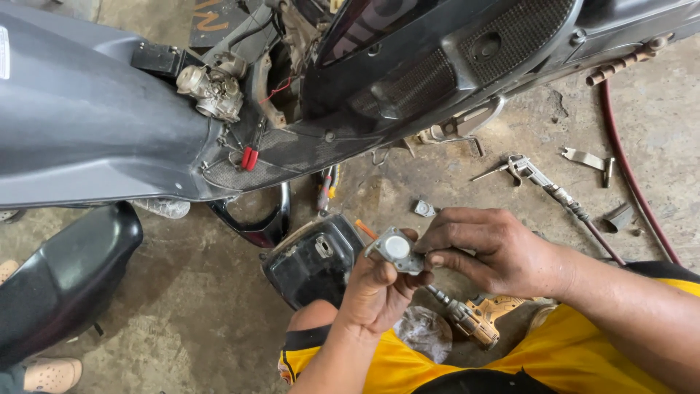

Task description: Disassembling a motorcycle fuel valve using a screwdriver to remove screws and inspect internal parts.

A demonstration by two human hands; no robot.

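Both hands meet over the lap: left hand grips a small metal part from below, right hand pinches its edge. Just beneath them lies a yellow drill.

One scooter, one carburettor, one drill, perhaps two hoses.

Fingers cover the edges of the metal part; the drill is half hidden under the right hand; the scooter runs off frame.
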